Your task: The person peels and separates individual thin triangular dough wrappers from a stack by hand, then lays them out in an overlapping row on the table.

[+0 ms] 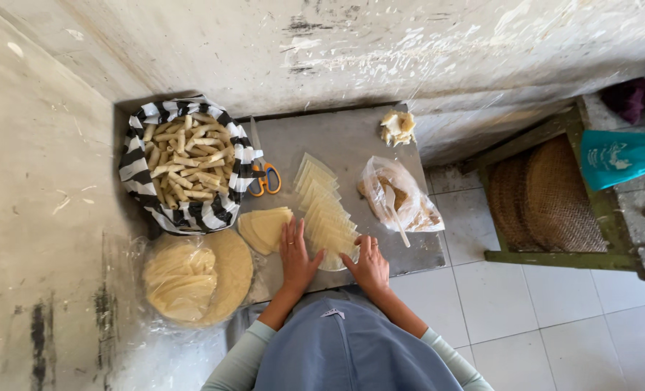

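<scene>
My left hand (pixel 297 255) lies flat on the grey board (pixel 351 141), fingers spread, touching the near end of a fanned row of pale yellow wrapper pieces (pixel 324 208). On the other side of that near end rests my right hand (pixel 370 264), fingers also on the wrappers. A small stack of cut wrappers (pixel 264 228) lies just left of my left hand. Neither hand grips anything.
A striped black-and-white bag of rolled sticks (pixel 185 165) stands at the left, orange-handled scissors (pixel 264 179) beside it. A plastic-wrapped stack of round wrappers (pixel 195 276) sits lower left. A clear bag of filling with a spoon (pixel 398 199), a dough lump (pixel 397 127), a woven wooden chair (pixel 554 195).
</scene>
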